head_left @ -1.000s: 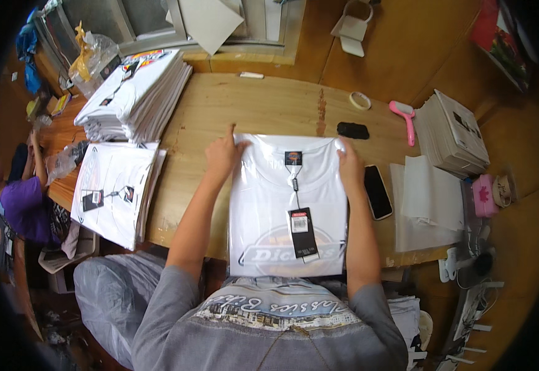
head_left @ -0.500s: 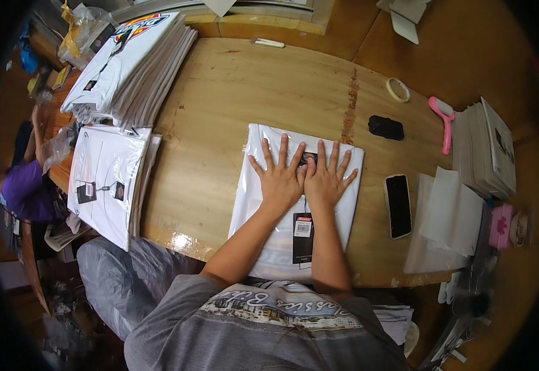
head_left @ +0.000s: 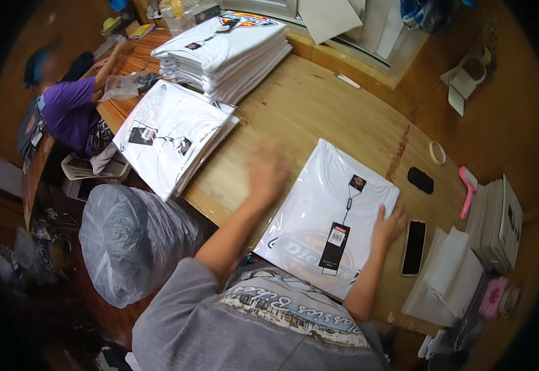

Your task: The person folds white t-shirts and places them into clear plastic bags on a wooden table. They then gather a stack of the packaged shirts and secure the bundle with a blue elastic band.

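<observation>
A folded white T-shirt (head_left: 306,210) in a shiny clear bag lies in front of me. Its black hang tag (head_left: 332,247) and dark neck label (head_left: 357,182) show through. My right hand (head_left: 389,226) rests at the bag's right edge, fingers apart. Off the left side of the shirt, over the bare tabletop, my left hand (head_left: 268,170) is smeared by motion, so its fingers cannot be made out. Further left is a low pile of bagged white T-shirts (head_left: 173,133), with a hang tag on the top one.
Behind that pile rises a taller stack of folded white shirts (head_left: 232,59). On the table's right lie a tape roll (head_left: 437,153), a dark oval object (head_left: 420,180), a phone (head_left: 413,248), a pink-handled roller (head_left: 467,191) and clear bags (head_left: 446,278). A person in purple (head_left: 68,114) works at far left.
Both hands have left the middle of the shirt. My left hand has moved left, off the bag; my right has slid to its right edge. The view has turned left.
</observation>
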Available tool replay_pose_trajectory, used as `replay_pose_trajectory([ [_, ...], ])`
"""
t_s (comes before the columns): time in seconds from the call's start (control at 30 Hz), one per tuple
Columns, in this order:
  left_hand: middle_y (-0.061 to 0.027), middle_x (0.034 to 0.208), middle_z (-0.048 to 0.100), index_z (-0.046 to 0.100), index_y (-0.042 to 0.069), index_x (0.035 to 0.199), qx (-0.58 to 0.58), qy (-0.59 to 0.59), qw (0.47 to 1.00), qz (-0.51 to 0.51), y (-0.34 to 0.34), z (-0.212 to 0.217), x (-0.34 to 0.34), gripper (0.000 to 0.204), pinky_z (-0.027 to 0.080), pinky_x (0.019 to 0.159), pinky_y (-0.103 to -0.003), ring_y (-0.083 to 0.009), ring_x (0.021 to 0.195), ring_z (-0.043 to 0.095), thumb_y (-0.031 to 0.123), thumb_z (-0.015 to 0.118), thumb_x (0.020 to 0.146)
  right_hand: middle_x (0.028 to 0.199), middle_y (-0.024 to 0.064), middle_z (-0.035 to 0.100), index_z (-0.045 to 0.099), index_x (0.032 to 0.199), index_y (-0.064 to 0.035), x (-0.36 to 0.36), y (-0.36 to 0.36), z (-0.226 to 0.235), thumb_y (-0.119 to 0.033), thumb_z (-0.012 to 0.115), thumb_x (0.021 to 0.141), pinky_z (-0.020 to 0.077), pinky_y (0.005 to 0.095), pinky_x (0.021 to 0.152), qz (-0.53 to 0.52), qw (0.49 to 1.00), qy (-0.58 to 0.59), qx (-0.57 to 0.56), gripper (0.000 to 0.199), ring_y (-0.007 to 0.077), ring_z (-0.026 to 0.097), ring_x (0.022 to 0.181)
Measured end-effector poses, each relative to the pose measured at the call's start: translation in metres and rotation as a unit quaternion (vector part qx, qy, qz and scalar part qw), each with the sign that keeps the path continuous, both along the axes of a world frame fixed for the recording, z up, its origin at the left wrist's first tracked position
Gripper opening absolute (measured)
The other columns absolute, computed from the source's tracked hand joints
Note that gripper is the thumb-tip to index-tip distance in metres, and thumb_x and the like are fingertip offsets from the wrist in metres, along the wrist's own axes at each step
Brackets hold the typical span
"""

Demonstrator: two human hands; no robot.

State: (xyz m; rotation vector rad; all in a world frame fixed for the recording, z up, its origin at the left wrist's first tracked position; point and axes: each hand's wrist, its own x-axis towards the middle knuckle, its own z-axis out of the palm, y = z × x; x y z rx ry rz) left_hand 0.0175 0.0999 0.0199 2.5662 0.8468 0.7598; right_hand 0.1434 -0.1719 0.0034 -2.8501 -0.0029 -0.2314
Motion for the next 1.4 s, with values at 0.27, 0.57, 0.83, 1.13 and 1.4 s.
replay_pose_trajectory([
  [0.27, -0.0188, 0.110, 0.042, 0.036, 0.001, 0.115, -0.312, -0.317, 0.750, 0.490, 0.214, 0.002, -0.222, 0.060, 0.032, 0.087, -0.043, -0.0324, 0.104, 0.037, 0.032, 0.062, 0.071, 0.106, 0.0197, 0.045, 0.031, 0.119, -0.0009, -0.026, -0.028, -0.040, -0.006, 0.055, 0.072, 0.0336, 0.0357, 0.085, 0.153, 0.965, -0.050, 0.206, 0.053, 0.0313, 0.043, 0.100],
  [0.57, -0.0196, 0.088, 0.056, 0.049, -0.013, 0.093, -0.513, -0.439, 0.700, 0.233, 0.236, -0.016, -0.197, 0.032, 0.049, 0.063, -0.037, -0.0273, 0.071, 0.058, 0.000, 0.063, 0.067, 0.107, 0.0107, 0.037, 0.038, 0.118, -0.0151, -0.043, 0.066, 0.034, -0.006, 0.058, 0.068, 0.0316, 0.0414, 0.083, 0.263, 0.960, -0.074, 0.060, 0.056, 0.0290, 0.036, 0.102],
  [0.83, -0.0198, 0.090, 0.055, 0.048, -0.013, 0.093, -0.508, -0.457, 0.699, 0.211, 0.240, -0.028, -0.221, 0.029, 0.048, 0.066, -0.035, -0.0275, 0.075, 0.057, -0.007, 0.058, 0.066, 0.101, 0.0142, 0.045, 0.044, 0.111, -0.0053, -0.057, 0.200, 0.054, -0.014, 0.057, 0.072, 0.0334, 0.0327, 0.084, 0.530, 0.798, 0.073, 0.276, 0.042, 0.0257, 0.043, 0.097],
  [1.13, -0.0146, 0.099, 0.052, 0.038, -0.004, 0.111, -0.579, -0.321, 0.735, 0.143, 0.160, -0.002, -0.321, 0.054, 0.045, 0.074, -0.033, -0.0243, 0.086, 0.054, 0.004, 0.064, 0.064, 0.105, 0.0155, 0.051, 0.039, 0.113, 0.0060, -0.079, 0.316, 0.039, -0.050, 0.040, 0.080, 0.0369, 0.0280, 0.082, 0.456, 0.668, 0.490, 0.326, 0.065, 0.0192, 0.049, 0.096],
  [1.4, -0.0146, 0.104, 0.050, 0.035, -0.002, 0.116, -0.648, -0.352, 0.669, 0.093, 0.155, -0.021, -0.306, 0.059, 0.043, 0.079, -0.033, -0.0255, 0.091, 0.052, 0.008, 0.063, 0.065, 0.105, 0.0142, 0.050, 0.034, 0.117, 0.0009, -0.124, 0.331, 0.025, -0.036, 0.052, 0.077, 0.0411, 0.0312, 0.080, 0.479, 0.516, 0.638, 0.313, 0.057, 0.0201, 0.051, 0.093],
])
